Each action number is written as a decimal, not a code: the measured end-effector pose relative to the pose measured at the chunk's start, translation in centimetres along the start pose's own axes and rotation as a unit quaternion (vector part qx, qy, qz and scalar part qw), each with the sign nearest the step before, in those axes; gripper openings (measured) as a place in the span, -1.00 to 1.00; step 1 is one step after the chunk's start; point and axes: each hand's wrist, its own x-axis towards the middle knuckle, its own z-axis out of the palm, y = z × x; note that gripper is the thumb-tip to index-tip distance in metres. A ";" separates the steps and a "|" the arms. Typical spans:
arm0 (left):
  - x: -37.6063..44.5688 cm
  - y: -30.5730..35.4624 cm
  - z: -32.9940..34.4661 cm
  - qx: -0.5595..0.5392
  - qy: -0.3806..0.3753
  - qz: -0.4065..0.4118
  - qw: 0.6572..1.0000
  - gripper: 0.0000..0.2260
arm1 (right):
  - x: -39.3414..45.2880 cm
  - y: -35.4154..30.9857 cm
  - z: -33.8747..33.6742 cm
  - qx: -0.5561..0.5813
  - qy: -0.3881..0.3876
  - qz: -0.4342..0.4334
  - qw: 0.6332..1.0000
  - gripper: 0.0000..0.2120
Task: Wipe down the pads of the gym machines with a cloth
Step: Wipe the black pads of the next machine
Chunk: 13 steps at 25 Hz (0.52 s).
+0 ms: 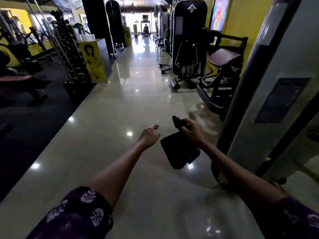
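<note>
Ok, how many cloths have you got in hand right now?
1. A dark cloth hangs from the right hand, whose fingers grip its top. The left hand holds nothing.

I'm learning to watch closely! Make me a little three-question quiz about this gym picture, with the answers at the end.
1. True or false: the right hand grips the dark folded cloth.
2. Multiple choice: the left hand is A) pressing a pad, B) held out above the shiny pale floor with nothing in it, C) holding a bottle.
3. Fill the gap: the dark maroon padded bench stands on the ___ side of the aisle, near the yellow wall.

Key: 1 true. 2 B. 3 right.
</note>
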 end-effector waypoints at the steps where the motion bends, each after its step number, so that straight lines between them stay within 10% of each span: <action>1: 2.9 -0.1 -0.4 -0.006 -0.002 0.002 1.000 -0.60 | 2.5 0.7 0.5 0.001 0.002 0.005 1.000 -0.73; 13: 36.4 -5.7 -1.7 0.015 -0.050 -0.005 0.999 -0.60 | 33.3 11.6 8.5 0.009 -0.002 0.020 1.000 -0.72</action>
